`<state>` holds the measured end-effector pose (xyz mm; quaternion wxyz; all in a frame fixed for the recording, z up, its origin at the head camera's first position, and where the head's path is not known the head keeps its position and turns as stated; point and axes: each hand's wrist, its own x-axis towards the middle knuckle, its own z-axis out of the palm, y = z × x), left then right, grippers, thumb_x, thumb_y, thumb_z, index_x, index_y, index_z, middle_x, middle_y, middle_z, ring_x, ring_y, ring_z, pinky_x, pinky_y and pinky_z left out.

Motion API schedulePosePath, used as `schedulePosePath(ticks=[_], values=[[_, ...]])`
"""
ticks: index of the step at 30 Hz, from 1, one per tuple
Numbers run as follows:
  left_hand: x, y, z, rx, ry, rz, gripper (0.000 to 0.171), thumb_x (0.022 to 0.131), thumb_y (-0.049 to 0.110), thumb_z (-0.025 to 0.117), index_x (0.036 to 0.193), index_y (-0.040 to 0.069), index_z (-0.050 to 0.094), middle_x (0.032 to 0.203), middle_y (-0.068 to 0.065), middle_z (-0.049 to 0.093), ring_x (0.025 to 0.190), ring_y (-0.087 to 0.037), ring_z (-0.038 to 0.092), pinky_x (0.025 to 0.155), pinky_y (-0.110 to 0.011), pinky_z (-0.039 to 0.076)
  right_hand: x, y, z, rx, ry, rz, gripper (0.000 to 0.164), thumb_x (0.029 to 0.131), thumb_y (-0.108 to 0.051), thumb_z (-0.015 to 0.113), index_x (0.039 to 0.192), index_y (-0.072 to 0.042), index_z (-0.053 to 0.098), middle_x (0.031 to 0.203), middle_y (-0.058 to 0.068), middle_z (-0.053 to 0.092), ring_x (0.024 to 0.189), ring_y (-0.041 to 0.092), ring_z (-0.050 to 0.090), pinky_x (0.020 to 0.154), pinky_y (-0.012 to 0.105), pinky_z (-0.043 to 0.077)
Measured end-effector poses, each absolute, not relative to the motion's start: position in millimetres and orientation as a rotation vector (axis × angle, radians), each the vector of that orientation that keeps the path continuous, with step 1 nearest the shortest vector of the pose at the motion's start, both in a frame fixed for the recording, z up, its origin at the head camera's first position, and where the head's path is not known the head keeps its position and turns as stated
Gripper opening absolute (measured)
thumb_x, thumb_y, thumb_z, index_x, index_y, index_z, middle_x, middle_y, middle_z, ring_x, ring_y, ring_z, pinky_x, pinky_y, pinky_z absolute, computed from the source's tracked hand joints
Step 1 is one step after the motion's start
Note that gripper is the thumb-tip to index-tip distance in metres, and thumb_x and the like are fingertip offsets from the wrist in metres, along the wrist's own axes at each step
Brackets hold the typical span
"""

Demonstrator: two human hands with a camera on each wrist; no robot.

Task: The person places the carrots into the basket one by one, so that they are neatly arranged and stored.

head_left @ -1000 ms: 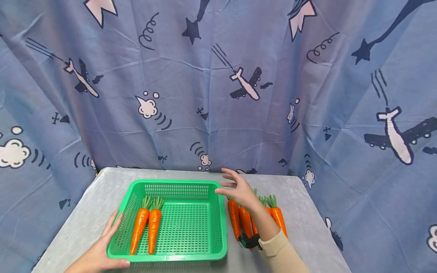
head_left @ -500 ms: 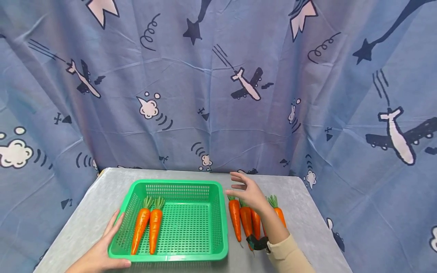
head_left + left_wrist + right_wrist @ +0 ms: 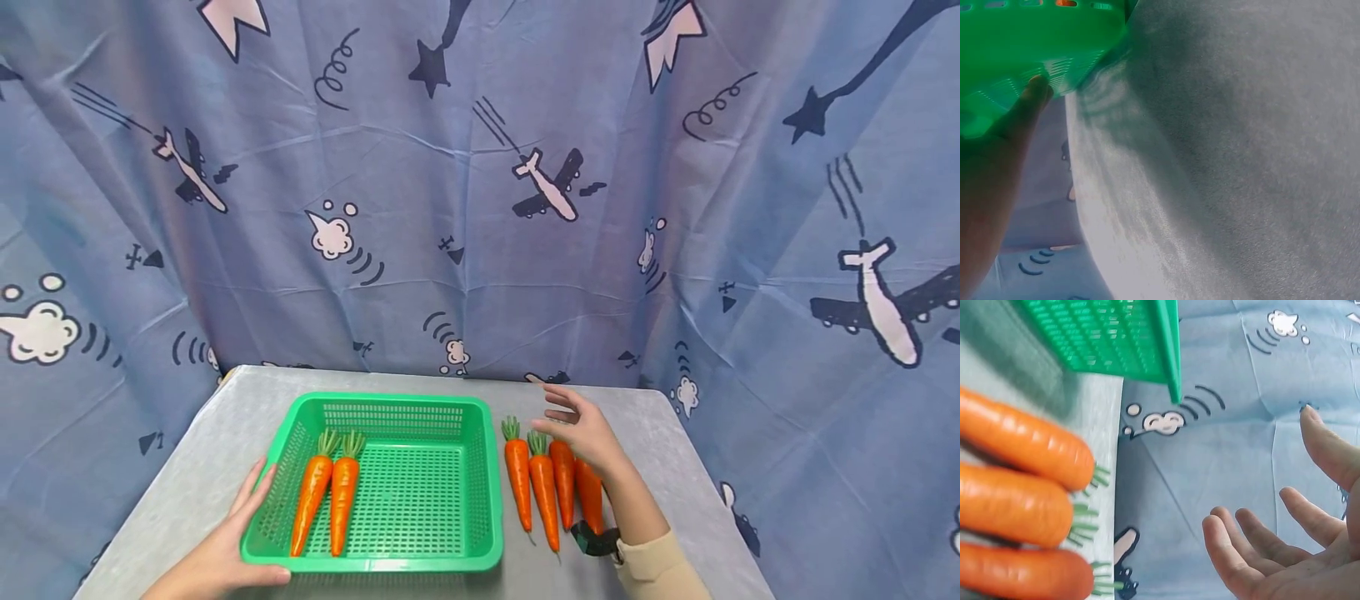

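Note:
A green plastic basket (image 3: 390, 565) stands on the table. Inside, at its left, two orange carrots with green tops, the outer carrot (image 3: 311, 505) and the inner carrot (image 3: 342, 505), lie side by side. My left hand (image 3: 225, 550) rests against the basket's left side, fingers straight and thumb near the front corner; the left wrist view shows a finger on the basket wall. Right of the basket lies a row of several carrots (image 3: 543, 500). My right hand (image 3: 588, 429) hovers over the row's right part with spread fingers and holds nothing, hiding some tops.
A grey cloth-like surface covers the table (image 3: 202, 467). Behind it and at both sides hangs a blue curtain (image 3: 450, 208) printed with planes and clouds. A black band (image 3: 596, 540) is strapped round my right wrist.
My right hand has moved right, away from the basket's rim and across the row, uncovering the carrots nearest the basket. The left hand and basket stay about where they were.

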<state>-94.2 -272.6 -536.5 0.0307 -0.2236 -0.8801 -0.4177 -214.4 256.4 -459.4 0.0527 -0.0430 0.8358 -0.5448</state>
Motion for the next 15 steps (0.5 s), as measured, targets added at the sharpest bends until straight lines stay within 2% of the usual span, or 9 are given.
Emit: schedulePosePath(ticks=[5, 10, 15], values=[[-95, -271, -537, -0.693, -2.711, -1.329, 0.131, 0.066, 0.018, 0.093, 0.164, 0.008, 0.005, 0.170, -0.007, -0.012, 0.139, 0.021, 0.000, 0.095, -0.019, 0.041, -212, 273, -463, -0.107, 2.547, -1.653, 0.072, 0.088, -0.035, 0.079, 0.151, -0.024, 0.046, 0.154, 0.016, 0.046, 0.136, 0.038, 0.051, 0.100, 0.047, 0.051], [-94, -272, -536, -0.695, -2.701, -1.365, 0.132, 0.066, 0.017, 0.093, 0.163, 0.008, 0.003, 0.170, -0.007, -0.013, 0.140, 0.021, -0.002, 0.097, -0.016, 0.037, -209, 284, -467, -0.093, 2.554, -1.645, 0.072, 0.090, -0.030, 0.078, 0.152, -0.020, 0.045, 0.153, 0.019, 0.045, 0.136, 0.042, 0.049, 0.101, 0.049, 0.050], [-95, -272, -536, -0.685, -2.720, -1.338, 0.131, 0.068, 0.018, 0.092, 0.164, 0.010, 0.003, 0.170, -0.006, -0.013, 0.139, 0.022, -0.002, 0.095, -0.019, 0.040, -205, 292, -474, -0.063, 2.634, -1.589, 0.071, 0.090, -0.027, 0.078, 0.152, -0.013, 0.045, 0.151, 0.024, 0.047, 0.133, 0.044, 0.051, 0.101, 0.051, 0.050]])
